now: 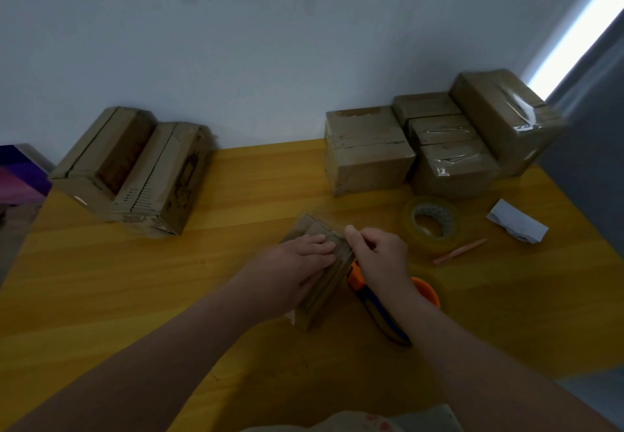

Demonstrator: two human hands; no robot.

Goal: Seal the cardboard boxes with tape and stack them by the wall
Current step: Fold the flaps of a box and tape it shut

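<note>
A small cardboard box (pixel 325 291) lies on the yellow table (pixel 169 279) in front of me. My left hand (pixel 297 263) presses flat on its top with straight fingers. My right hand (pixel 378 256) is at the box's right edge, thumb up and fingers curled; what they pinch is too blurred to tell. A roll of clear tape (pixel 430 225) lies just right of my hands. Orange-handled scissors (pixel 371 300) lie under my right wrist. Several taped boxes (pixel 439 138) are stacked by the wall at the back right.
Two untaped boxes (pixel 135 171) stand at the back left by the wall. A pink pen (pixel 461 251) and a crumpled white paper (pixel 516 220) lie at the right. A purple object (pixel 20 175) sits off the table's left edge.
</note>
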